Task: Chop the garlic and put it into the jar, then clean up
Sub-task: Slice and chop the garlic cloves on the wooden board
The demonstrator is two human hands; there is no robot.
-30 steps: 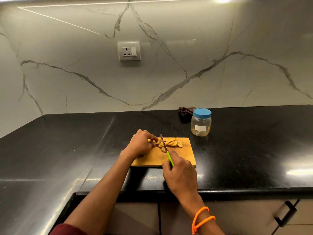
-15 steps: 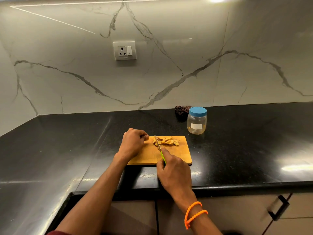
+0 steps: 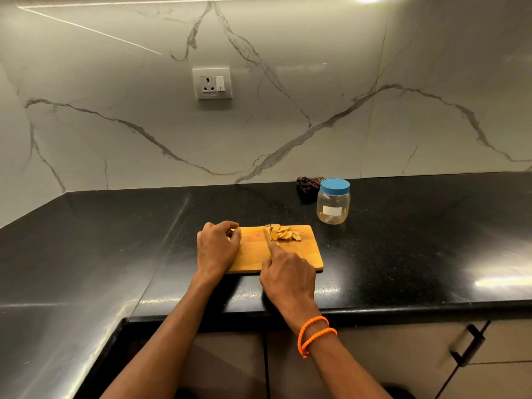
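Note:
A wooden cutting board [image 3: 305, 254] lies on the black counter. Sliced garlic pieces [image 3: 283, 233] are heaped at its far edge. My right hand [image 3: 288, 272] grips a knife [image 3: 267, 239] with a green handle, index finger along its back, the blade beside the slices. My left hand [image 3: 217, 247] rests on the board's left end, fingers curled, with a small piece pinched at the fingertips, barely visible. A clear jar [image 3: 333, 204] with a blue lid on stands behind the board to the right.
A dark crumpled cloth [image 3: 306, 184] lies by the wall behind the jar. The black counter [image 3: 417, 240] meets a marble wall with a power socket [image 3: 212, 83]. Cabinet doors with a black handle [image 3: 467, 345] are below the counter's front edge.
My left hand has drawn back to the left, away from the slices, to the board's left end. The knife stays next to the heap of slices.

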